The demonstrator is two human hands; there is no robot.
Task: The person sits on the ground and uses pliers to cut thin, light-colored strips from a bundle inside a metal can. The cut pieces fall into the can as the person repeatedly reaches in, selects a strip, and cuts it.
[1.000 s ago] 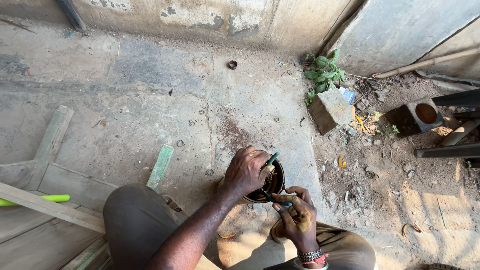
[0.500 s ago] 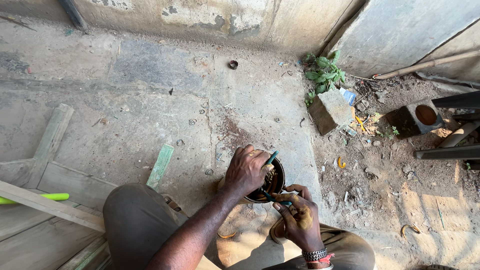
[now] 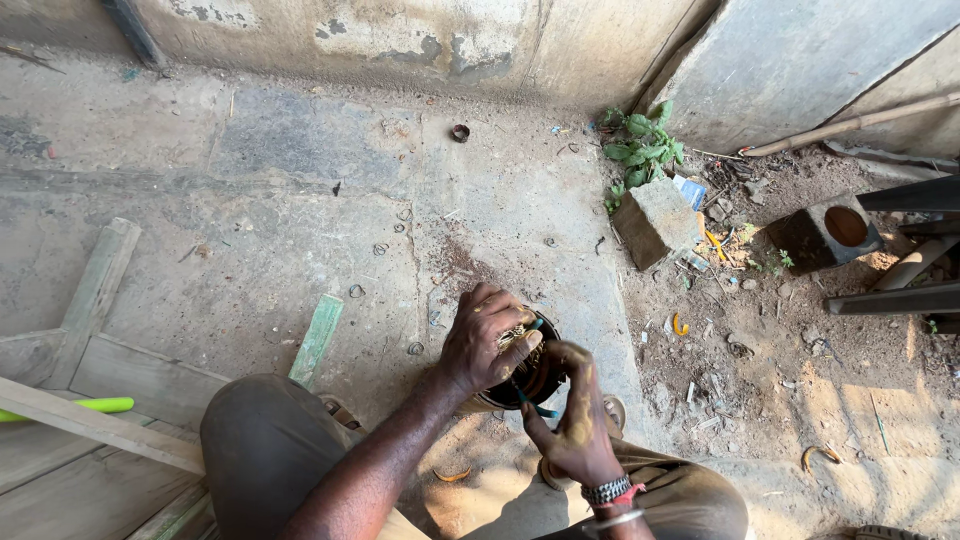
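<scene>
A round dark metal part with coils of copper-coloured wire [image 3: 522,372] sits low between my knees, above a concrete floor. My left hand [image 3: 487,338] is closed over its top and left rim. My right hand [image 3: 570,418] grips its lower right side, fingers curled in, smeared with yellowish dust. A thin green-handled tool [image 3: 530,330] pokes out between the two hands, and another green bit shows under the part. Which hand pinches the tool is hidden by the fingers. A beaded bracelet and a metal band circle my right wrist.
A wooden frame [image 3: 95,300] lies at the left with a bright green handle [image 3: 85,406] across it. A green wooden strip [image 3: 317,338] lies by my knee. A concrete block [image 3: 655,222], a plant [image 3: 640,145], a block with a round hole [image 3: 828,232] and dark metal bars [image 3: 900,298] sit at the right.
My right hand has risen from under the round part to its lower right side. My left hand stays closed over the top. The view has shifted slightly.
</scene>
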